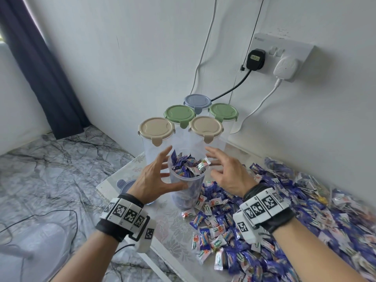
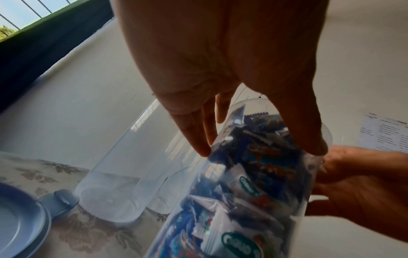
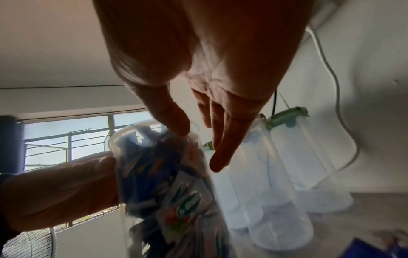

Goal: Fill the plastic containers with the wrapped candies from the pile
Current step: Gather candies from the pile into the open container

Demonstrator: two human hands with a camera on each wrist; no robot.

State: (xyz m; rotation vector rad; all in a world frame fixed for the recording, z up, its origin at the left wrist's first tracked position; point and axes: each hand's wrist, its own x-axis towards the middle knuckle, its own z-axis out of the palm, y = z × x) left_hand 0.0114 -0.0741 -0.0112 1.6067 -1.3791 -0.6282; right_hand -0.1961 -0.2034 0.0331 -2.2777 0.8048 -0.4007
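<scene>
The open container (image 1: pixel 186 180) stands on the bench (image 1: pixel 162 218) at the near edge of the candy pile (image 1: pixel 264 220), heaped with wrapped candies (image 1: pixel 188 165) that rise above its rim. The left hand (image 1: pixel 154 176) is spread against its left side, fingers nearly straight, steadying rather than clasping. The right hand (image 1: pixel 225 171) hovers just beside the rim, fingers loose and apart, holding nothing; in the blurred right wrist view its thumb may brush the rim, though contact cannot be settled.

Behind stand five lidded containers (image 1: pixel 156 139): two with beige lids, two green, one blue. Those seen through the wrist views look empty. A loose blue lid (image 1: pixel 125 185) lies on the bench left of the open container, partly hidden by the left wrist.

This container appears full, so the step in hand is probably settling the heap and closing it. To do that well, the left hand should keep the body upright, since the tall tube seems easy to tip, while the right presses protruding wrappers below the rim. Any wrapper caught across the rim would likely stop the lid's clips from seating. Then the blue lid can be fetched and snapped down, and the next container opened
</scene>
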